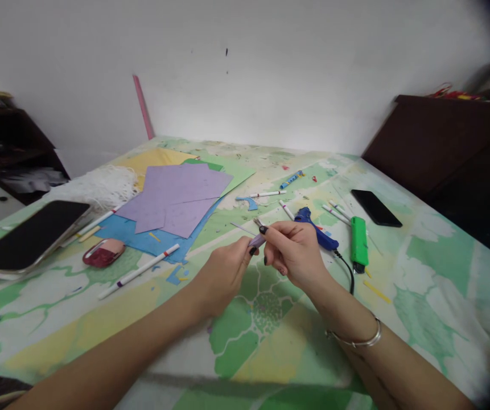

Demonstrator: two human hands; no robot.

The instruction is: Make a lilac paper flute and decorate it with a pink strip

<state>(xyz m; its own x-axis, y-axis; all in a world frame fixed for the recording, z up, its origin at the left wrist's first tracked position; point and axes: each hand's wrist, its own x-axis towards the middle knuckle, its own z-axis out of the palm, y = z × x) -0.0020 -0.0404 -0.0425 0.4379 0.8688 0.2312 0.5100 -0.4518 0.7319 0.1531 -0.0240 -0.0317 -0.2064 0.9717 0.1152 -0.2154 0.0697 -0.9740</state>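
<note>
Silver bangle nearest, below the blue glue gun; in front of that gun, the right hand narrowly pinches a small, slim lilac piece. Left of the gun, the left hand grips its other end; rolled or folded, I cannot tell. Farther left of the gun, plain lilac sheets overlap blue paper.

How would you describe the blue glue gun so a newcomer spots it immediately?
On the green-patterned tablecloth, find the right hand. Just beyond it lies the blue glue gun, partly hidden; unlike the bright green object nearby, it trails a black cord.
</note>
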